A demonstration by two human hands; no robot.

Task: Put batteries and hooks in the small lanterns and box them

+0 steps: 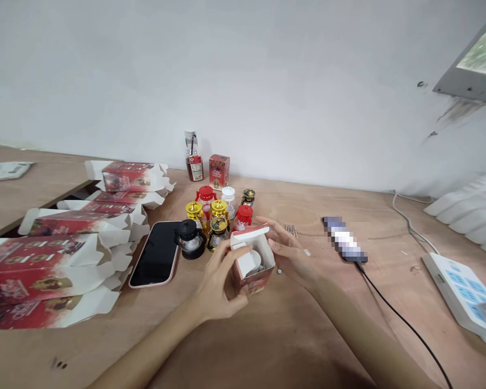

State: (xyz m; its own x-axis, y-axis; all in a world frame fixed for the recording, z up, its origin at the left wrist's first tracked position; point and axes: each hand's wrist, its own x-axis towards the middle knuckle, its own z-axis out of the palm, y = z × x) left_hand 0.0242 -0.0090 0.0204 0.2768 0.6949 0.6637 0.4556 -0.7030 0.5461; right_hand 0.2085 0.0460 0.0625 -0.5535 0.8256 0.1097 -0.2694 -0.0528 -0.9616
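My left hand (221, 286) is wrapped round the left side of a small red carton (254, 283), its thumb low on the front and its fingers at the upper edge. The top of the carton is open, with white flaps raised. A white, rounded object (256, 261) shows inside; its full shape is hidden. On the right side of the carton, my right hand (287, 251) grips the wall near the rim. Just behind stand several mini lanterns, among them a red lantern (243, 218), a gold lantern (219, 209), a white lantern (228, 200) and a black lantern (190, 237).
Flattened red cartons (44, 265) are piled at left, beside a dark-screened phone (156, 254). A bottle (195, 165) and closed red box (219, 170) stand by the wall. At right lie a cabled phone (344, 237), a power strip (461, 292) and white wavy packaging (472, 208).
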